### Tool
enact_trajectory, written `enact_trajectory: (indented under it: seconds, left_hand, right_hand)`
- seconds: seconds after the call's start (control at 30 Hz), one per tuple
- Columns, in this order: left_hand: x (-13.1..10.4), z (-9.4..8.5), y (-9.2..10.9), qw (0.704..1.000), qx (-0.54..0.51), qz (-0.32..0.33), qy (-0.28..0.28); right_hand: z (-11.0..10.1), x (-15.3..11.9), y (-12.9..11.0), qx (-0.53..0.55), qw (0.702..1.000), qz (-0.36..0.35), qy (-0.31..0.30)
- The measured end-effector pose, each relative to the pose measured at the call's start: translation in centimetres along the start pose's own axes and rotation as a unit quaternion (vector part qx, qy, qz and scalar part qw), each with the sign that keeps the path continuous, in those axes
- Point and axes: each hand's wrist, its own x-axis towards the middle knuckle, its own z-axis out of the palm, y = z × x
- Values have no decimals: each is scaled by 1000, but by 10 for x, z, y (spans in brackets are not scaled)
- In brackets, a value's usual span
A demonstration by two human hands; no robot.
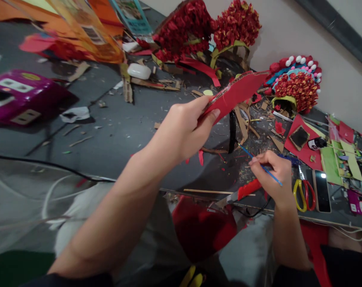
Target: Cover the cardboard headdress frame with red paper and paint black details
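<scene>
Raised over the table, my left hand [186,127] is closed on the edge of a red cardboard piece [240,93], whose corrugated edge shows. A black curved band [232,131] hangs below that piece; whether they are joined I cannot tell. My right hand [273,171] pinches a thin blue paintbrush [248,152], its tip close to the lower end of the black band. Just below the right hand lies a red-handled cutter knife [248,189]. Yellow-and-red-handled scissors [300,195] and a phone [322,191] are to its right.
Cardboard scraps [243,123] litter the table [121,131]. Red flowered headpieces [237,24] and a pom-pom-trimmed one [299,89] stand along the wall. A purple power strip [25,95], an orange bottle [91,34] and a white case [139,71] are at left; a small dark bottle [317,143] is at right.
</scene>
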Motion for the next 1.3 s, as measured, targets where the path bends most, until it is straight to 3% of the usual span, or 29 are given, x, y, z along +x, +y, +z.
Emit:
enact_trajectory:
  seconds: [0.2,0.43,0.5,0.83,1.03,1.3]
  left_hand:
    - [0,1,-2,1000,-7,2,4]
    - [0,0,-1,1000,-5,1,5]
    - [0,0,-1,1000,-4,4,6]
    - [-1,1,-3,1000,0,5,8]
    - [0,1,-2,1000,-5,0,12]
    - [0,2,-3,1000,1,2,13]
  right_hand:
    - [2,0,-1,-22,995,43,-83]
    - [2,0,0,14,999,18,50]
    - [1,0,1,15,998,18,58]
    - [5,0,2,-27,991,50,-119]
    - [6,2,0,-22,995,53,-77]
    - [9,2,5,-30,991,61,-111]
